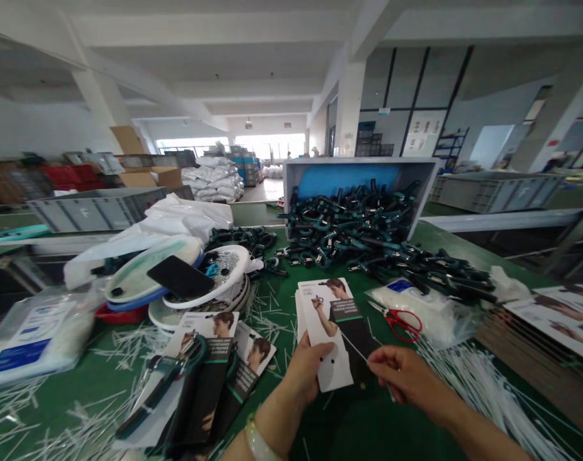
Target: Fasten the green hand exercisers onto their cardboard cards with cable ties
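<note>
1. Left hand (303,371): fingers clenched on the lower part of a printed hanger card (326,336), thumb across the face, two punched holes (326,362) uncovered.
2. Right hand (411,378): fingers (385,362) pinched on a thin white plastic strand (353,346), running toward the card. Far end unclear, so no telling whether it passes through the card.
3. Card position: raised above the green tabletop (397,429), in front of the body, between both hands, hands just apart.
4. Hold quality, by judgement: good. Card steady in one hand, holes in view, strand gripped near the card for control.
5. Close by on the right: red-handled scissors (404,323), a clear bag of white strands (416,314), loose strands (478,390).
6. Farther out: dark teal hand grip exercisers (353,224) spilling from a tilted grey crate (363,169); more carded exercisers (200,378) at front left.
</note>
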`<state>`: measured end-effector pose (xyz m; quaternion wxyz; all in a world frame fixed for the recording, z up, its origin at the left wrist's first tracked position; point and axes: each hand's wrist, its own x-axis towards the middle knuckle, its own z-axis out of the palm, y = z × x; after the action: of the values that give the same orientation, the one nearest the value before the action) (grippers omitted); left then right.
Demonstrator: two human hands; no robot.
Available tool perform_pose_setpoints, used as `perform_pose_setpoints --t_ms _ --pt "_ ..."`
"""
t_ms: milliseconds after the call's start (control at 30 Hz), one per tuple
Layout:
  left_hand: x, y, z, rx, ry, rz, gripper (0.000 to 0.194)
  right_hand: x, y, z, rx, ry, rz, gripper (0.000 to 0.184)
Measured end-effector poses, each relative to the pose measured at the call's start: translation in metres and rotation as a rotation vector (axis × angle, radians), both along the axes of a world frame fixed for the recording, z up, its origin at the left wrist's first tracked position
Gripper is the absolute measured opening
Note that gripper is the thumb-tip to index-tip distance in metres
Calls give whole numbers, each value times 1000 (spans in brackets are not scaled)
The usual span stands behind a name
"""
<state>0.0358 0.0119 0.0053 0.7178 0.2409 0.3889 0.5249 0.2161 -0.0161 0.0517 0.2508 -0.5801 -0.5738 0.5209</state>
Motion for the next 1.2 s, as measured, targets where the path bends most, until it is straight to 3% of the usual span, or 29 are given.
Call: perform_pose_setpoints --t_ms 200,467,700,767,967,1067,1200 --pt "-5 -5 7 91 36 113 62 -3 -4 1 -19 -29 -1 30" --pt "1 -7 5 234 189 122 56 -3 -6 9 -43 -4 0 29" --pt "10 -20 6 308 134 -39 49 -13 10 11 24 106 -66 30" --pt "13 -23 6 313 154 -32 49 -17 15 8 18 154 -86 31" --pt "12 -19 1 259 223 43 66 -23 14 -1 -32 264 -86 38" --pt "4 -17 4 173 149 34 60 -13 13 -2 -56 281 -64 41" --pt "-7 -17 17 51 48 -1 56 12 21 -4 102 322 -337 40"
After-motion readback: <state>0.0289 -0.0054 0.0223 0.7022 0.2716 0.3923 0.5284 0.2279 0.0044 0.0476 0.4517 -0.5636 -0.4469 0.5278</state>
